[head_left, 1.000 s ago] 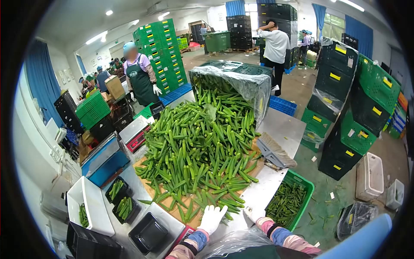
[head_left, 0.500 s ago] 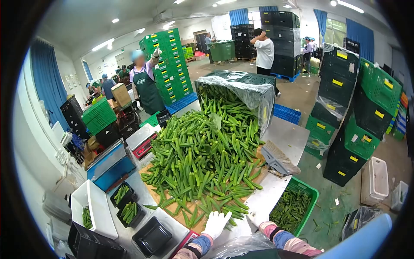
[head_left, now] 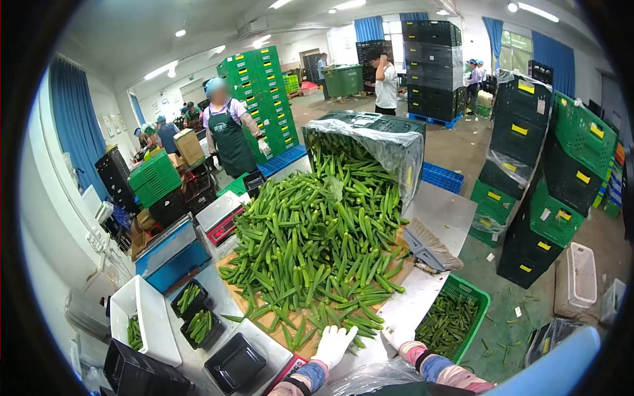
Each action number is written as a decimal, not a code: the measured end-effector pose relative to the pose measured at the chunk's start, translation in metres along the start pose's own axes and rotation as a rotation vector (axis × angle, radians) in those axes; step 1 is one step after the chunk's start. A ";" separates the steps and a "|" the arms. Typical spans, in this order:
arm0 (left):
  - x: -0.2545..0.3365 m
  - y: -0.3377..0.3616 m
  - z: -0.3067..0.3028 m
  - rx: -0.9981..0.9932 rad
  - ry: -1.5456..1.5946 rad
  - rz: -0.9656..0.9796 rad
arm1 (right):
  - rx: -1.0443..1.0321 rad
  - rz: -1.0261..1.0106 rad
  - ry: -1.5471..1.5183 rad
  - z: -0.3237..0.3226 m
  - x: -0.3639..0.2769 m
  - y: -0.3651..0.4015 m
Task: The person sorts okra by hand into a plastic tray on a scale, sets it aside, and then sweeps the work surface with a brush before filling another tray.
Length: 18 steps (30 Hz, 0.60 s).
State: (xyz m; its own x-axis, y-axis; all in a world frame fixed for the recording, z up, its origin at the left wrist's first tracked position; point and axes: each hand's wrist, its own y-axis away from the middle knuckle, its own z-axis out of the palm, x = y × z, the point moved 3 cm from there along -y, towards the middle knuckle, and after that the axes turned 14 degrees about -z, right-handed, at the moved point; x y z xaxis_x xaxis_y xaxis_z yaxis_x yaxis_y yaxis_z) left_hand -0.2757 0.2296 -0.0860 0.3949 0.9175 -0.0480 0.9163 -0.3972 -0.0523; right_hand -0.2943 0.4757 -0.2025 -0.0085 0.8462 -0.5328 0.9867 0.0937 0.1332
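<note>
We are finding the okra (head_left: 317, 244) heaped over the table (head_left: 439, 211) toward its near edge, pods pointing mixed ways, many long axes running near-to-far. The left hand (head_left: 335, 346) is resting there, fingers spread, visibly gripping nothing; for the right hand (head_left: 398, 336), we cannot tell. A co-worker (head_left: 232, 146) is holding lower an arm (head_left: 250, 124) raised earlier.

The 1 head-worn view, wide and round-edged, faces forward and down, with the left hand (head_left: 335, 346) and right hand (head_left: 399, 336) close by at the bottom, the okra pile (head_left: 317, 241) mid-frame and a blue curtain (head_left: 368, 29) far back.
</note>
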 end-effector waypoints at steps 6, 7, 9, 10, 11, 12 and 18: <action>0.000 -0.001 -0.001 0.001 0.013 -0.001 | -0.017 0.013 0.029 -0.004 -0.004 0.000; 0.000 0.000 -0.001 0.008 0.011 0.001 | -0.012 0.003 0.027 -0.003 -0.003 -0.001; -0.001 0.000 -0.001 0.021 0.008 0.005 | -0.005 -0.012 0.027 -0.001 -0.001 -0.002; -0.001 0.000 -0.001 0.018 0.010 0.003 | -0.002 -0.016 0.028 0.000 0.000 -0.002; -0.001 0.000 -0.002 0.016 0.013 0.002 | -0.001 -0.015 0.031 -0.003 -0.002 -0.002; -0.001 0.000 -0.002 0.014 0.016 0.000 | 0.001 -0.014 0.035 -0.004 -0.003 -0.002; -0.002 0.000 0.001 -0.003 0.017 -0.002 | 0.014 -0.001 -0.002 -0.006 -0.004 0.001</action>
State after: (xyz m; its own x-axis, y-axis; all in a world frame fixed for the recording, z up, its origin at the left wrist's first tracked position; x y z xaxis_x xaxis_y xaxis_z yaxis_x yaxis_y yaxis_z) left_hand -0.2762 0.2277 -0.0873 0.3946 0.9183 -0.0309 0.9170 -0.3957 -0.0497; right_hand -0.2944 0.4750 -0.1955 -0.0087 0.8449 -0.5348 0.9888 0.0871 0.1215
